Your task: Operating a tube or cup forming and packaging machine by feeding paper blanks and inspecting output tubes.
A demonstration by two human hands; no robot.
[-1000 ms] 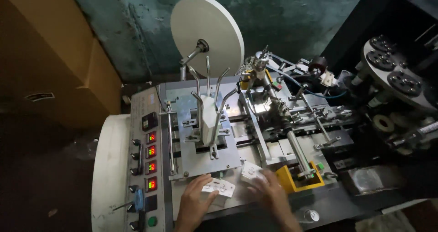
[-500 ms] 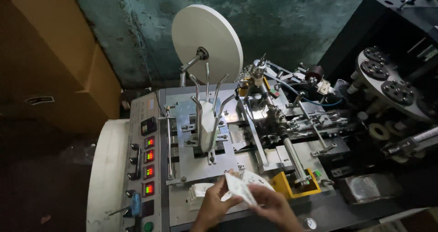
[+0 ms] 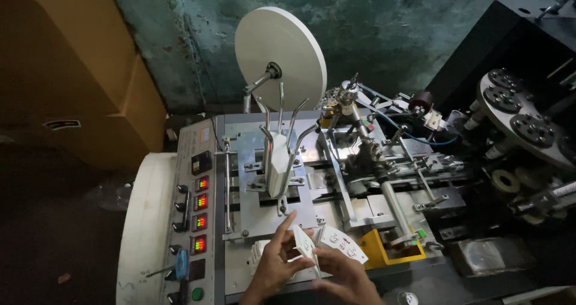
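Low in the head view, both my hands hold a small bunch of white printed paper blanks (image 3: 336, 245) over the front of a grey metal machine. My left hand (image 3: 273, 269) grips the bunch from the left, its forefinger pointing up. My right hand (image 3: 342, 278) holds the lower edge from below right. The blanks fan out, tilted, with small printed marks on them. Just beyond stands a stack of white blanks (image 3: 277, 164) upright between bent metal guide rods (image 3: 282, 131).
A large white paper reel (image 3: 280, 50) stands at the back. At the left are a control panel with red lit displays (image 3: 200, 212) and knobs, and a white rounded cover (image 3: 144, 221). A yellow part (image 3: 387, 251), shafts, and a black turret with round sockets (image 3: 522, 122) lie right. Cardboard boxes (image 3: 72, 71) stand left.
My hands have lifted the white blanks off the machine's front plate and fanned them. The view has shifted so the machine sits lower left.
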